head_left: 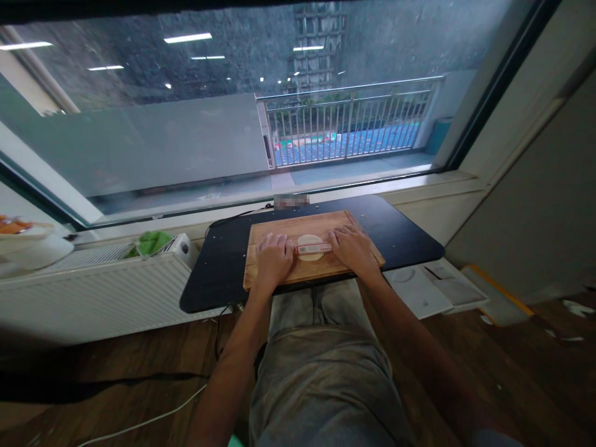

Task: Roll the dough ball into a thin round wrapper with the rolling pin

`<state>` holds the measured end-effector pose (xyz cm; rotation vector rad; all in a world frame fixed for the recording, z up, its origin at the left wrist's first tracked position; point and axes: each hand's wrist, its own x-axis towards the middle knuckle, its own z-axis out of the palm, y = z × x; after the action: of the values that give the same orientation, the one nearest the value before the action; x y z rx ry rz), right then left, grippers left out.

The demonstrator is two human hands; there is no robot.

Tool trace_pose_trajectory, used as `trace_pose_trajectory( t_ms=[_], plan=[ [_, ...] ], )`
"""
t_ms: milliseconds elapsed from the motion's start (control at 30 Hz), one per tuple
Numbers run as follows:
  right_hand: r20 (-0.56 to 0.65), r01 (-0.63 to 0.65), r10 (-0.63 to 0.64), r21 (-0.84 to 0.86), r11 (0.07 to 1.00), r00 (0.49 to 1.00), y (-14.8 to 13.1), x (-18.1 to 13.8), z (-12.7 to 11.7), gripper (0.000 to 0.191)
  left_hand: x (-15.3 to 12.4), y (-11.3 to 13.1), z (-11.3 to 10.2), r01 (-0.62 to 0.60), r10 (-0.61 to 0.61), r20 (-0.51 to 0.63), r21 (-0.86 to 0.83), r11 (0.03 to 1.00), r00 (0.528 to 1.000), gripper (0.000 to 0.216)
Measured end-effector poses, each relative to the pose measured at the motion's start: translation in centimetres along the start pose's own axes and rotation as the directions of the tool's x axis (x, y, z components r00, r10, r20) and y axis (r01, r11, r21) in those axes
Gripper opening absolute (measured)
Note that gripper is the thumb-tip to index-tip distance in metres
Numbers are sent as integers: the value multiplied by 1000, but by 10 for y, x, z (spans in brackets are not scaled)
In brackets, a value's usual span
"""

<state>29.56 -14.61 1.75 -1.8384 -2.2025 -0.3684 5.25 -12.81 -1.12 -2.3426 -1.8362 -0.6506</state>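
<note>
On the black table (395,228), a rolling pin (315,249) is gripped endwise across flat dough (308,239) by curled left hand (275,256) and right hand (350,248) (presumably for even pressure).

Indoor room, wide window (186,133), white radiator (116,295)

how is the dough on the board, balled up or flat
Flat: the dough shows as a pale round disc beneath the rolling pin.

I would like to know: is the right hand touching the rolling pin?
Touching. The head view shows the right hand laid over one end of the rolling pin, with no gap between.
</note>
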Motion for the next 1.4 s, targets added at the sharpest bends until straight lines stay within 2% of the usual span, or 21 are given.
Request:
trace_pose_trajectory(
  t_ms=[167, 267, 433, 600, 767, 833, 967, 1067, 1400],
  plan=[
    [14, 173, -172, -124, 977, 985, 16, 25, 17, 34, 17, -2, 0, 26, -26, 34, 17, 1000, 999, 45],
    [51, 196, -190, -157, 968, 980, 22, 41, 27, 32, 28, -3, -1, 18, -22, 68, 53, 998, 997, 42],
    [96, 176, -164, -134, 975, 982, 25, 52, 32, 32, 36, -3, -7, -26, 13, 134, 93, 995, 991, 42],
    [105, 149, -137, -114, 982, 985, 15, 29, 18, 38, 25, 0, -15, 27, -41, 168, 88, 996, 985, 48],
    [30, -92, 91, 28, 995, 995, -2, -5, 2, 50, 4, 5, -17, 62, -70, 172, 51, 997, 983, 53],
    [-16, -123, 125, 92, 988, 992, -6, -16, 1, 51, -5, 6, -16, 57, -62, 145, 38, 998, 987, 54],
    [-92, -101, 114, 136, 986, 989, -7, -24, 6, 47, -16, 8, -13, 49, -49, 79, 9, 999, 996, 55],
    [-93, -89, 100, 116, 989, 991, -6, -20, 9, 49, -16, 8, -10, 47, -47, 67, 5, 999, 997, 51],
    [50, -25, 26, -26, 999, 998, 4, 12, 11, 43, -2, 17, -6, 64, -66, 116, 22, 998, 991, 53]
  ],
)
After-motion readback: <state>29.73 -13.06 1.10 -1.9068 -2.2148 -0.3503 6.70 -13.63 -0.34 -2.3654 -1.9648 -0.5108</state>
